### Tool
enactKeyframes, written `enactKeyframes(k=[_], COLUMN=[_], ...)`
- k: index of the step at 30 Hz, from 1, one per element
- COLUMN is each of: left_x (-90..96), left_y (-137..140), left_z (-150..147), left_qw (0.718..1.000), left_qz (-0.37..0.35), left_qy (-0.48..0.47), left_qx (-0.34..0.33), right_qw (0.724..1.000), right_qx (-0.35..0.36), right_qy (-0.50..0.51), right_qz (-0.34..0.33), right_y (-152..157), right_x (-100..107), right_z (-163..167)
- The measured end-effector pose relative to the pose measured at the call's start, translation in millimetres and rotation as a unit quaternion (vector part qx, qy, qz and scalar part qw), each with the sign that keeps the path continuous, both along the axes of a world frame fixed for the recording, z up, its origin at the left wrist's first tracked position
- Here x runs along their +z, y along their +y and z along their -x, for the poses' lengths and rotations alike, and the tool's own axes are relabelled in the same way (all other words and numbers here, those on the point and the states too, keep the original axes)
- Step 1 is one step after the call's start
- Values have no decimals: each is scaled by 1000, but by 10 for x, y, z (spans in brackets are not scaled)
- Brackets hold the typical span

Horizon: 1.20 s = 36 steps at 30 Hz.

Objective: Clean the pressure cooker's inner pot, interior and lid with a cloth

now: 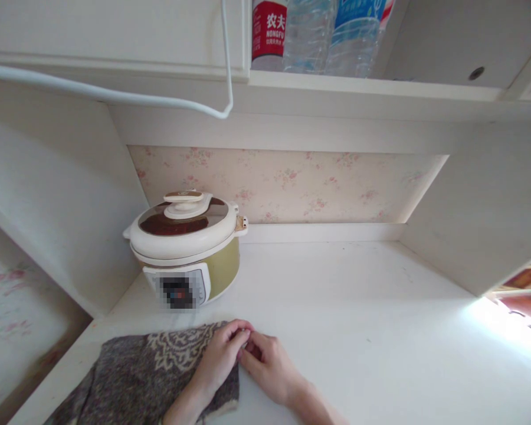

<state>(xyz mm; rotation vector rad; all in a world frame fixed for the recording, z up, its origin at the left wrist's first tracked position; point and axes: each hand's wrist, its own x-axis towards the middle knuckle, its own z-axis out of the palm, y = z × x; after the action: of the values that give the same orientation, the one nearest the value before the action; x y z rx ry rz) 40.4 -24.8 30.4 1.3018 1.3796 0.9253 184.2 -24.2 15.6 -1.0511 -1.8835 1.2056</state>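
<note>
A dark grey cloth (124,372) with a pale scroll pattern lies at the front left of the white counter, its right edge a little frayed. My left hand (221,360) rests over the cloth's upper right part, its thumb and fingers pinched together. Meeting it fingertip to fingertip is my right hand (272,366), also closed in a pinch, just beyond the cloth's right edge. A tiny pale bit shows between the fingertips; whether it is part of the cloth or a separate thing, I cannot tell. The fingers hide most of it.
Behind the cloth stands a green and white electric cooker (186,248) with its lid on. White side panels flank the counter (336,330). A white cable (115,97) hangs below the upper cabinet, where plastic bottles (310,35) stand on a shelf.
</note>
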Motion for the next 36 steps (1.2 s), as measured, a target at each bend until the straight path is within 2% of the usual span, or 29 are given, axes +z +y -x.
enactKeyframes(k=[18,36], left_x=[40,-11], left_y=[-10,2], left_z=[-14,3], left_qw=[1000,1000], left_qz=[13,5], left_qy=[-6,-3], left_qx=[5,2], right_qw=[1000,1000], right_qx=[2,2], right_qy=[-4,-11], right_qz=[-1,1], right_y=[-2,-19], right_x=[27,11], right_z=[-11,-12])
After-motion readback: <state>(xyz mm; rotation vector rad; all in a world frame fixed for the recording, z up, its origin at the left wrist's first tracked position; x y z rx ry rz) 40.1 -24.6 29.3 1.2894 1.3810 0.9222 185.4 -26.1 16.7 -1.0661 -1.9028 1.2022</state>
